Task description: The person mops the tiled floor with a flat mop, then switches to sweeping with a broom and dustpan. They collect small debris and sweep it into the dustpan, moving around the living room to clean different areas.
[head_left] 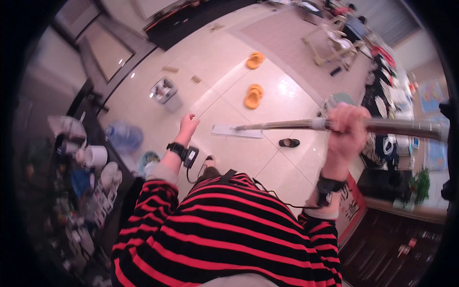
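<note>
From the head view, the right hand [345, 130] is wrapped tight round the mop handle [287, 125], mid-stroke I'd say, with the flat mop head [237, 130] on the tiled floor [224, 81]. The left hand [187, 125] hangs loosely curled, holding nothing. The next push needs steering clear of the dark slipper [289, 142] just beside it; the orange slippers [254, 96] and small bin [165, 92] lie beyond.

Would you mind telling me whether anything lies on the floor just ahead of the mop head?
Beyond the mop head lie two orange slippers, with a third farther off. A dark slipper sits beside it. The right hand grips the pole.
</note>
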A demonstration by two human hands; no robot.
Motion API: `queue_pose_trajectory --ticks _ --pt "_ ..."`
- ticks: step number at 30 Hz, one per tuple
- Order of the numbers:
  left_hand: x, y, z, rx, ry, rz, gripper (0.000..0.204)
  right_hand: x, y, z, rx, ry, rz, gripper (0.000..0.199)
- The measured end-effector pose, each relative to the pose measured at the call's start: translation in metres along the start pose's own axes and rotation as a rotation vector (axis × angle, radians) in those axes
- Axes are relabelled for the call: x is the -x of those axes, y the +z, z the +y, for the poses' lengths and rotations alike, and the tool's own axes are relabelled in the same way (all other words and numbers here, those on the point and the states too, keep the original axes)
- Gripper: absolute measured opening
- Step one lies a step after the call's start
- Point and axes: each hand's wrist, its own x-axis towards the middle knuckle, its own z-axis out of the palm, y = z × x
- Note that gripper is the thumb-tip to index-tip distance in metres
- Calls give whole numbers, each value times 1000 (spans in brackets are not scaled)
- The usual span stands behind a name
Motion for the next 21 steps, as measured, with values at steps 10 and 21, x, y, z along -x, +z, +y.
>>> queue_pose_trajectory --ticks 10,21 --pt "-85 -97 -103 498 -572 -78 28 -91 78 -21 -168 123 -69 36" --pt "-190 -158 -132 621 -595 0 50 -192 122 -65 -349 122 34 21"
